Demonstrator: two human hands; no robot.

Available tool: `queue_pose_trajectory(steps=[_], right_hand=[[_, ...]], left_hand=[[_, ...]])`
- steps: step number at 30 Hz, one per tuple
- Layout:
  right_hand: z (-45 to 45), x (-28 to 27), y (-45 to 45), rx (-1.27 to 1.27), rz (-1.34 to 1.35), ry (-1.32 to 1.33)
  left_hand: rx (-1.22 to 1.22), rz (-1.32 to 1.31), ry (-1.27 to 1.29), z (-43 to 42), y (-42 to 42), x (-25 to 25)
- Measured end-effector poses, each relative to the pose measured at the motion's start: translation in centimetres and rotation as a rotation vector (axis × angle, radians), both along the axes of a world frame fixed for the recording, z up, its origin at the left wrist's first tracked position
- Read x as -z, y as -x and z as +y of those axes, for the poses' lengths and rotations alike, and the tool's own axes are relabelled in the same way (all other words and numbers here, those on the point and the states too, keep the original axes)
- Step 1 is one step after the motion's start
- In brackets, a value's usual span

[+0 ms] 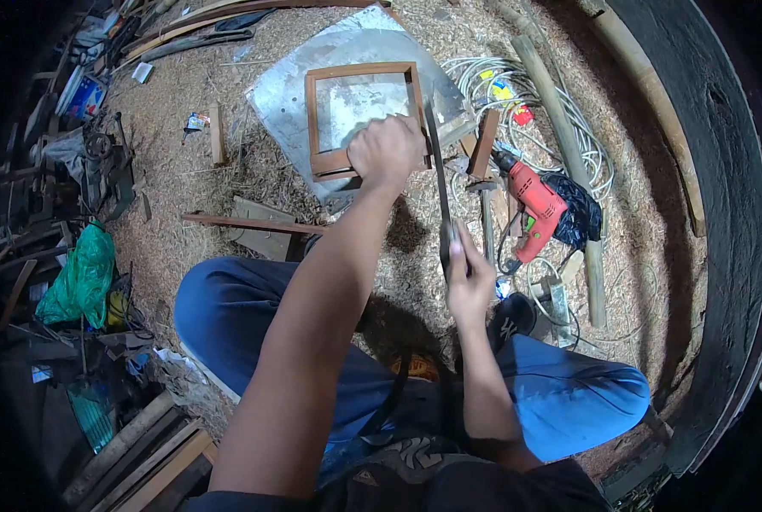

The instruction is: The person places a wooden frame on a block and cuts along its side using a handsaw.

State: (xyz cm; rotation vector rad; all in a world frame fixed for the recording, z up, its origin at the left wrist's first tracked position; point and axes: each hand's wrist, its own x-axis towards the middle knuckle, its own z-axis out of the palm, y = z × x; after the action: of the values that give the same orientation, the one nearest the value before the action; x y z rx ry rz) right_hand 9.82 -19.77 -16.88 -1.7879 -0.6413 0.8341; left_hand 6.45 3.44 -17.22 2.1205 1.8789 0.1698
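My left hand [387, 152] is closed on the near right corner of a brown rectangular wooden frame [314, 118]. The frame lies on a grey metal plate [277, 101] on the ground. In my right hand [470, 282] is the near end of a long, thin, dark tool [441, 183], perhaps a saw seen edge-on. Its far part runs alongside the frame's right side; whether it touches the wood I cannot tell. My right fingers and thumb are wrapped round its handle end, which is partly hidden.
A red power drill [537, 205] lies to the right, beside a hammer [486, 213] and a wood block [484, 143]. Behind them are coiled cable [601, 162] and a pole [560, 111]. A wooden strip [253, 224] lies left of my arm. A green plastic bag [82, 273] sits further left.
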Motion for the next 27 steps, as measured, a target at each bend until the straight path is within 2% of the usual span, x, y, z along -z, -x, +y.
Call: queue_pose_trajectory(steps=[2, 4, 5, 8, 10, 11, 12, 14, 15, 18, 20, 22, 23, 26, 27], right_hand=[[1.4, 0.4, -0.4, 0.002, -0.057, -0.061], [0.7, -0.7, -0.3, 0.012, 0.049, 0.066], [-1.1, 0.1, 0.6, 0.039, -0.037, -0.092], [-4.1, 0.0, 1.5, 0.070, 0.148, 0.076], [-1.9, 0.6, 0.6, 0.047, 0.066, 0.079], [0.2, 0.5, -0.1, 0.007, -0.045, -0.046], [1.0, 0.3, -0.3, 0.006, -0.044, -0.045], [1.9, -0.1, -0.3, 0.056, 0.182, 0.155], [0.6, 0.2, -0.2, 0.015, 0.025, 0.034], [-4.6, 1.1, 1.5, 0.037, 0.095, 0.060], [-3.6, 0.7, 1.2, 0.043, 0.105, 0.084], [0.2, 0.7, 0.0, 0.011, -0.004, -0.041], [1.6, 0.7, -0.4, 0.002, -0.039, -0.012], [0.4, -0.2, -0.3, -0.006, -0.040, 0.021], [-1.8, 1.2, 0.5, 0.058, 0.044, 0.051]], left_hand=[[-0.007, -0.007, -0.003, -0.2, 0.1, -0.1], [0.000, -0.011, 0.001, -0.3, 0.1, -0.2], [-0.009, -0.002, 0.003, -0.3, 0.0, 0.1], [-0.041, 0.013, 0.027, 0.4, -0.2, 0.1], [-0.002, -0.007, -0.003, 0.0, 0.0, 0.2], [0.002, -0.006, -0.004, 0.1, -0.1, 0.1], [-0.004, -0.009, 0.002, 0.2, 0.0, 0.1], [-0.011, -0.011, 0.007, 0.1, 0.1, 0.1], [-0.007, 0.002, 0.014, -0.2, 0.1, 0.1], [-0.021, -0.006, -0.012, 0.4, -0.3, 0.2], [-0.031, -0.003, -0.008, -0.1, 0.1, 0.5], [-0.004, -0.018, -0.027, -0.2, 0.0, 0.2], [-0.006, -0.017, -0.028, -0.2, 0.0, 0.4], [-0.003, 0.005, -0.007, -0.1, 0.1, 0.3], [-0.013, 0.004, -0.003, -0.1, 0.0, 0.1]])
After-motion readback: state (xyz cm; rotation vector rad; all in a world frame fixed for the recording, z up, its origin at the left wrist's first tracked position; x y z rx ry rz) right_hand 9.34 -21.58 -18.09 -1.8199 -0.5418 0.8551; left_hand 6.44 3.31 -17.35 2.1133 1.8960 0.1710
